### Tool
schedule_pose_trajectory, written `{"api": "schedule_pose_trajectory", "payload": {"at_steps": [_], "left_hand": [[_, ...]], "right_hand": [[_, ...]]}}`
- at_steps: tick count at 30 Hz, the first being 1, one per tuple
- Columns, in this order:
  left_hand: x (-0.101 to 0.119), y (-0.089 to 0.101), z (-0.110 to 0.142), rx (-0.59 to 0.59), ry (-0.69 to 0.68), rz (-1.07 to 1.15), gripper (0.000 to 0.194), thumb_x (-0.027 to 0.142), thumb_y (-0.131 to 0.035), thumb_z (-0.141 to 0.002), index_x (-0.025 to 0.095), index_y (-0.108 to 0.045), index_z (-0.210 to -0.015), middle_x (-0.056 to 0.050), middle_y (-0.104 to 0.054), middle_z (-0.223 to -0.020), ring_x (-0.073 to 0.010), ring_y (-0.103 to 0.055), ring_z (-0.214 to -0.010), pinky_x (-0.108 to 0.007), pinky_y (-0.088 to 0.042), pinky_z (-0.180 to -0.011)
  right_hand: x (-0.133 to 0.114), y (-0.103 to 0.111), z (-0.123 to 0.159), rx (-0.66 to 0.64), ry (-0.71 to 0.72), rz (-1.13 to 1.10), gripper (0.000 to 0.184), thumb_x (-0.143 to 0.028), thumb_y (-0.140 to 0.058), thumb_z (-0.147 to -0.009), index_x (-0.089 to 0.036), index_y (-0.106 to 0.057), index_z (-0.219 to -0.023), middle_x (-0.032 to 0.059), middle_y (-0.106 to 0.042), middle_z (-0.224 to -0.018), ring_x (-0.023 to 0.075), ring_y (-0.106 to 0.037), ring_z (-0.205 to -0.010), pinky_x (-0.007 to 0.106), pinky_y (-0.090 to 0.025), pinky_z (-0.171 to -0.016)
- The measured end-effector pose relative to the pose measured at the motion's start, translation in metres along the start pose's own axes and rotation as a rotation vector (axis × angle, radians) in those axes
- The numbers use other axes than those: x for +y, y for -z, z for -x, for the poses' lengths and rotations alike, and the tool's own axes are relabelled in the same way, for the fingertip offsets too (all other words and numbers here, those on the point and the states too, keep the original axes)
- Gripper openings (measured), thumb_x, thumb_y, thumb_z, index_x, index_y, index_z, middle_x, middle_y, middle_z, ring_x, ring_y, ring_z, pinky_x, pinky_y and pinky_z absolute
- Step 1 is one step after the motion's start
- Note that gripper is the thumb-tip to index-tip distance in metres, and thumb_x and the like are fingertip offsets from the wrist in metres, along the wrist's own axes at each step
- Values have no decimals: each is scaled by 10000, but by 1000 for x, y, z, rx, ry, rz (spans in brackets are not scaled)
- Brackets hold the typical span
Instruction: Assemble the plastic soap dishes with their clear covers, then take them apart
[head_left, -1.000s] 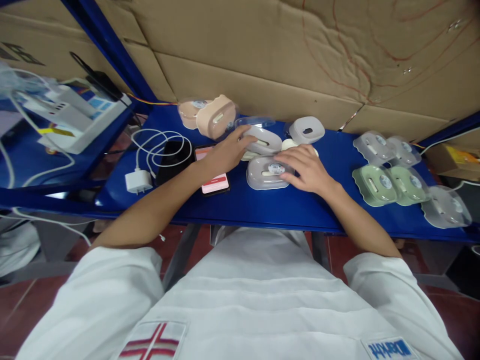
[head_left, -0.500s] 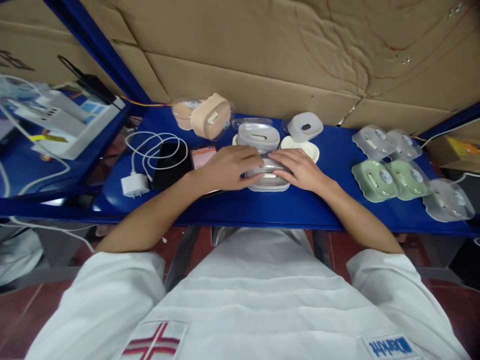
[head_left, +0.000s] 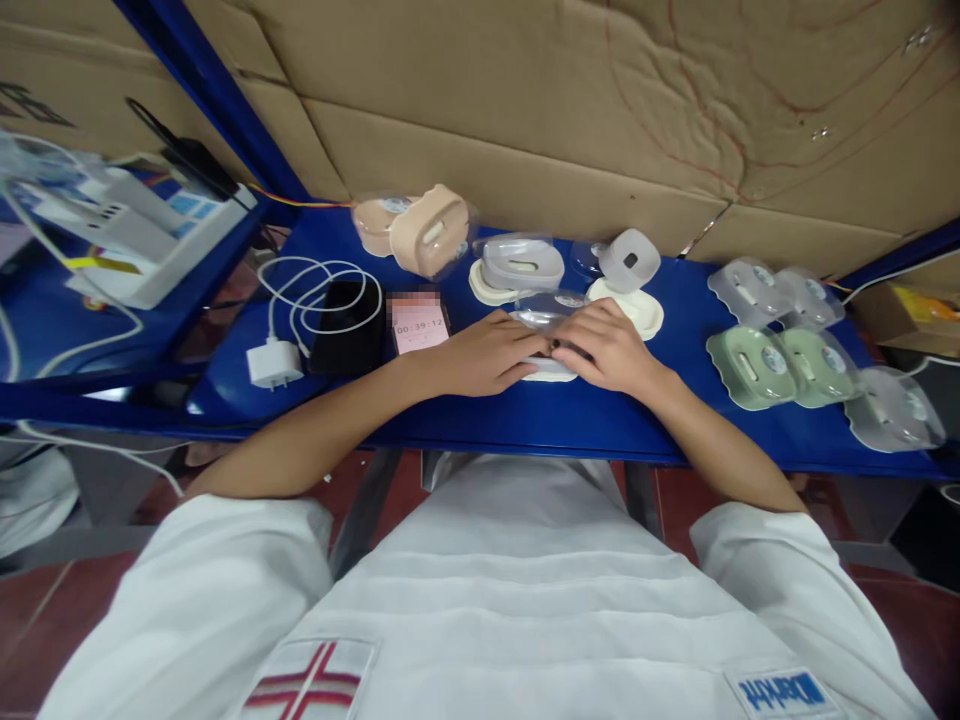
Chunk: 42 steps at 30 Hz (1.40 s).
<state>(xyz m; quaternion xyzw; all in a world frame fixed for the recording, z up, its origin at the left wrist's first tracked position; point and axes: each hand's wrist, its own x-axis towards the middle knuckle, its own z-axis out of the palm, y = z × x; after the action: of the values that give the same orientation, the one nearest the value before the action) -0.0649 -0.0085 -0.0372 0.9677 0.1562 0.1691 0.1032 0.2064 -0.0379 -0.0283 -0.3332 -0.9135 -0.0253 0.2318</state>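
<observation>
A light grey plastic box (head_left: 553,369) with a clear domed lid (head_left: 541,308) stands close to the table's front edge, between my hands. My left hand (head_left: 487,353) grips it from the left, fingers bent over its front middle. From the right, my right hand (head_left: 611,345) holds the same box, its thumb and fingers closed near the centre, almost meeting the left fingertips. Fingers hide most of the box's middle. Just behind are a similar grey box (head_left: 521,262), another grey shell (head_left: 630,261) and a cream oval base (head_left: 637,307).
Peach boxes (head_left: 429,235) stand at the back left. A phone (head_left: 418,322), a black block (head_left: 347,330) and a white charger (head_left: 274,362) with coiled cable lie left. Green boxes (head_left: 750,368) and clear-lidded grey ones (head_left: 750,290) sit right. Cardboard (head_left: 487,130) walls the back.
My fingers have drawn together from the box's top and sides to its front middle. The clear lid shows more behind them. The view has shifted slightly, and more of the phone is visible.
</observation>
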Motion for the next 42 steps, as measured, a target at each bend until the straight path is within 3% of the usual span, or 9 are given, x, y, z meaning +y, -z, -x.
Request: {"api": "schedule_pose_trajectory", "payload": {"at_steps": [3, 7, 11, 17, 20, 25, 31, 36, 42], "left_hand": [[-7, 0, 1, 57, 24, -11, 306, 313, -467, -1139, 189, -671, -1330, -136, -787, -1272, -290, -722, -1202, -457, -469, -1118], [-14, 5, 0, 138, 12, -7, 308, 352, -479, -1147, 225, -716, -1298, -113, -790, -1275, -276, -719, -1225, -443, -487, -1127], [-21, 21, 1, 274, 40, -33, 327, 453, -521, -1144, 237, -731, -1271, -102, -777, -1283, -274, -706, -1240, -444, -505, -1110], [-64, 42, 11, 592, 410, -112, 498, 574, -691, -1022, 255, -638, -1401, -105, -593, -1507, -344, -527, -1411, -582, -391, -1212], [-94, 42, 21, 615, 565, -61, 702, 685, -763, -924, 294, -573, -1476, -63, -505, -1594, -382, -408, -1457, -653, -237, -1249], [-125, 36, 35, 631, 704, 187, 945, 826, -805, -745, 312, -570, -1503, -38, -490, -1603, -417, -254, -1532, -580, -88, -1254], [-105, 43, 27, 634, 739, 328, 933, 833, -791, -701, 322, -602, -1459, -44, -566, -1549, -408, -259, -1581, -553, -171, -1232], [-77, 54, 19, 618, 852, 82, 696, 668, -758, -849, 312, -601, -1425, -69, -581, -1532, -376, -440, -1493, -578, -309, -1219], [-68, 60, 16, 699, 745, -34, 512, 428, -720, -954, 274, -584, -1423, -61, -632, -1455, -278, -548, -1404, -505, -404, -1224]], "right_hand": [[0, -4, 0, -35, 60, 28, 572, -676, -512, -1098, -183, -791, -1182, 112, -811, -1061, 277, -691, -976, 445, -448, -958], [1, -5, 0, -25, 48, 54, 504, -541, -514, -1140, -153, -743, -1366, 122, -824, -1123, 269, -709, -1017, 438, -459, -976], [2, -1, 0, 52, 30, 60, 443, -495, -530, -1145, -188, -762, -1365, 104, -831, -1130, 251, -723, -1012, 428, -483, -956], [0, 2, 1, 119, 56, 32, 381, -476, -610, -1113, -211, -810, -1300, 89, -829, -1031, 232, -736, -949, 408, -531, -871], [-3, 3, 3, 181, 63, -20, 330, -442, -646, -1089, -248, -816, -1295, 67, -827, -1016, 221, -739, -912, 404, -551, -834], [-9, 7, 8, 349, 89, -51, 271, -370, -644, -1062, -287, -825, -1246, 37, -820, -945, 211, -730, -830, 406, -555, -769], [1, 10, 8, 507, 53, 120, 252, -328, -611, -1074, -271, -817, -1209, 45, -826, -954, 227, -727, -856, 418, -529, -789], [27, 2, 7, 295, -105, 199, 274, -334, -566, -1104, -253, -796, -1228, 63, -843, -1089, 259, -736, -991, 458, -511, -918], [39, -7, 8, 173, -207, 200, 394, -377, -486, -1115, -218, -701, -1404, 138, -762, -1366, 328, -688, -1256, 525, -491, -1060]]}}
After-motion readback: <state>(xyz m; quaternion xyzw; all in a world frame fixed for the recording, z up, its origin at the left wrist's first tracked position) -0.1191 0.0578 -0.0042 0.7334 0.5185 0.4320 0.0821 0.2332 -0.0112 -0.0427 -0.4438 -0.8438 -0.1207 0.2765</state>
